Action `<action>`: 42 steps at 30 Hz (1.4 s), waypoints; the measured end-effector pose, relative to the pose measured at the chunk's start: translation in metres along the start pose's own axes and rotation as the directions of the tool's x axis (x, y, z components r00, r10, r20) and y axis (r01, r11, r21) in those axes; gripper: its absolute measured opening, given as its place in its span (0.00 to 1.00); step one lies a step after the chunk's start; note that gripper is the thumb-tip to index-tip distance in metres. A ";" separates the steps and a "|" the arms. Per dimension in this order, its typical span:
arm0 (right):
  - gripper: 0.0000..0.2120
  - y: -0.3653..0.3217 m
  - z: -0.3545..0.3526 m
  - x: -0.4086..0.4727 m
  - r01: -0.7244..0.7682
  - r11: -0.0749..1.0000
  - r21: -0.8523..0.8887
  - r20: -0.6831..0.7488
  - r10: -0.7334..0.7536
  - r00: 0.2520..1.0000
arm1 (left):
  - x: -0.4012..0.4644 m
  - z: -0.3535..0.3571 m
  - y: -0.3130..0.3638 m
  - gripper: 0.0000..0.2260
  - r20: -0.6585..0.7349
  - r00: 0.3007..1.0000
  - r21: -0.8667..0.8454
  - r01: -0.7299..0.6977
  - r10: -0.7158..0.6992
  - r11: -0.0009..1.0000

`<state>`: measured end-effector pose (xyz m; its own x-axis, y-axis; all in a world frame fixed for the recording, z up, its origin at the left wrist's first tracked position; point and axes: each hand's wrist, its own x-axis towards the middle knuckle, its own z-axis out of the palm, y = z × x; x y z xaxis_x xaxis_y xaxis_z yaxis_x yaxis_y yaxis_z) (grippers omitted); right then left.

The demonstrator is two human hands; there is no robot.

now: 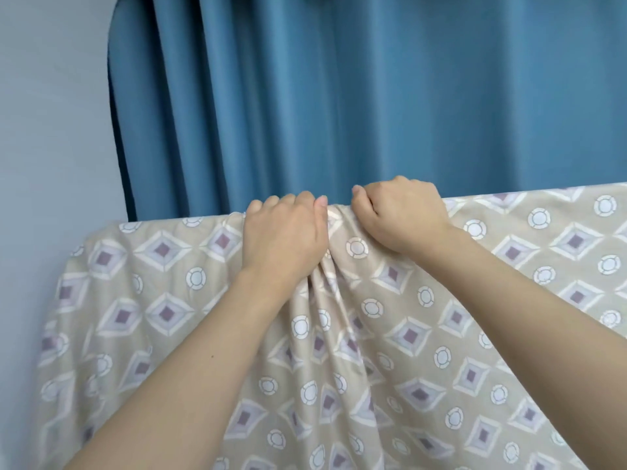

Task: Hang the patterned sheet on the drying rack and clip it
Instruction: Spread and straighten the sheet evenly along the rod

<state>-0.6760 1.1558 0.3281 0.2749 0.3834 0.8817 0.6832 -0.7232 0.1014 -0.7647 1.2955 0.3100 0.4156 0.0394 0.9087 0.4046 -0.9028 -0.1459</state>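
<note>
Both forearms reach up from the bottom of the head view to the patterned sheet, draped over a top edge that hides the drying rack. Left hand and right hand curl their fingers over that edge, gripping bunched cloth between them. Spreading the hands apart should flatten the pleats; no clip shows.

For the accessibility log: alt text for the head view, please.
Both hands, left hand and right hand, grip the bunched top edge of a beige patterned sheet draped over a hidden rail, before a blue curtain. No clip visible.
</note>
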 end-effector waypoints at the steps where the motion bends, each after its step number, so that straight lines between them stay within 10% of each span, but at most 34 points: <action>1: 0.25 -0.001 0.001 -0.001 -0.003 1.000 -0.011 0.000 0.003 1.000 | -0.001 0.000 -0.006 0.23 -0.004 1.000 0.002 0.006 -0.006 1.000; 11: 0.28 0.001 0.002 -0.001 -0.054 0.998 -0.029 -0.010 0.053 0.999 | -0.017 0.005 -0.068 0.22 -0.109 0.977 0.052 0.188 -0.182 0.981; 21: 0.21 -0.099 0.012 0.018 0.231 0.967 0.111 -0.022 -0.230 0.973 | -0.020 0.005 -0.089 0.21 -0.127 0.981 0.050 0.154 -0.146 0.987; 29: 0.27 -0.099 0.013 0.026 0.092 0.990 0.108 0.087 -0.102 0.991 | -0.028 0.002 -0.136 0.25 -0.107 0.951 0.071 0.299 -0.291 0.951; 34: 0.19 -0.137 0.012 0.044 0.307 0.906 0.292 0.008 -0.323 0.946 | -0.033 0.006 -0.143 0.27 -0.122 0.917 0.022 0.386 -0.380 0.922; 38: 0.16 -0.163 0.023 0.049 0.423 0.851 0.312 0.060 -0.462 0.885 | -0.043 0.002 -0.164 0.24 -0.134 0.813 -0.180 0.543 -0.567 0.820; 42: 0.14 -0.174 0.023 0.057 0.424 0.834 0.353 0.068 -0.475 0.877 | -0.055 -0.001 -0.190 0.10 0.055 0.620 -0.594 0.650 -0.782 0.473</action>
<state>-0.7633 1.3170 0.3500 -0.0373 0.7190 0.6940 0.9251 -0.2379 0.2961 -0.8654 1.4644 0.2883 -0.0135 0.7545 0.6562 -0.0223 -0.6563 0.7542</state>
